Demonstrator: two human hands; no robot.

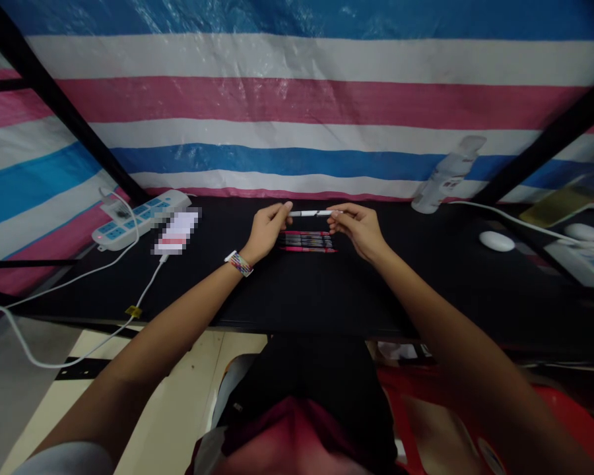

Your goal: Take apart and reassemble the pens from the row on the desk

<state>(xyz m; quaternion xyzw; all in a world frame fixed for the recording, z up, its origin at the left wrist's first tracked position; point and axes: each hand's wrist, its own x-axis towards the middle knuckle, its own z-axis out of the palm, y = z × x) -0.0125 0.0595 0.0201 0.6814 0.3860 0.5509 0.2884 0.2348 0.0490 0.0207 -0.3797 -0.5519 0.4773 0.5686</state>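
The person's left hand [268, 227] had its thumb and fingers pinched on one end of a slim white pen-like stick with dark markings [311, 213]. The right hand [360, 227] gripped the other end, its thumb and forefinger closed on it and the remaining fingers curled beneath. I saw the stick stretched roughly level between the two sets of fingertips, over a black flat tabletop [297, 290].

Just below the stick, between the fingers, a row of slender pink and dark pens [307, 241] lay side by side on the black surface. A multicoloured woven wristband [239, 264] circled the wrist behind the left fingers.

Well to the left of those fingers lay a pale rectangular device [178, 231], its face blurred out, with a white cable joined to its near end. Beyond it sat a long white power strip with blue socket panels [141, 219]. Well to the right of the right fingers, a whitish translucent bottle [445, 178] stood near the back edge, and a smooth white oval object [496, 241] lay nearer the person.
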